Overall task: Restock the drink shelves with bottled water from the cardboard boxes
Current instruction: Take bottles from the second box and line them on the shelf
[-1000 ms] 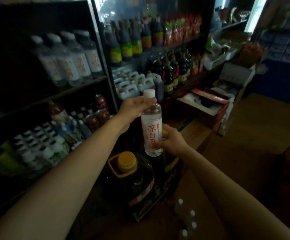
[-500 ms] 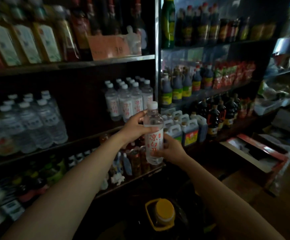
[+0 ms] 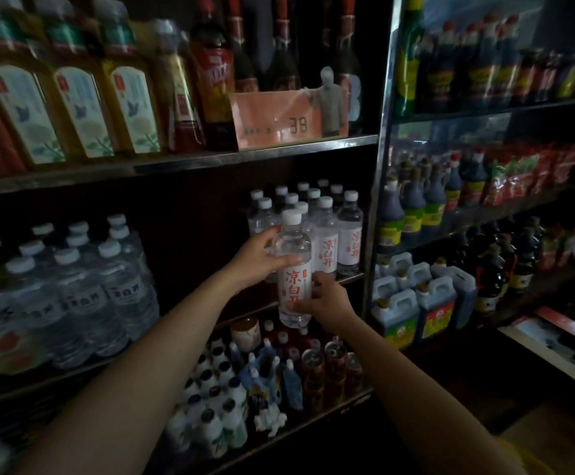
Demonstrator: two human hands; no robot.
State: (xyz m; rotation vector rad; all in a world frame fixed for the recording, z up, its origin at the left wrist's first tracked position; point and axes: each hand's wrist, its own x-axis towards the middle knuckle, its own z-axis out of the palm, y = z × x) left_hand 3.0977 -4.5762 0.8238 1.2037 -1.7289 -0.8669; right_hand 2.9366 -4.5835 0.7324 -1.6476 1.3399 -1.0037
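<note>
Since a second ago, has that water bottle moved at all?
Yes. The water bottle rose from beside the floor-level oil jug to the matching bottles on the shelf.

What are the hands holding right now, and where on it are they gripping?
A water bottle, held upright by both hands: the left hand grips its clear upper body, the right hand its lower labelled part.

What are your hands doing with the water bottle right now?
Left hand grips water bottle up top, right hand down low. Bottle upright, off the shelf. Matching bottles just behind.
</note>
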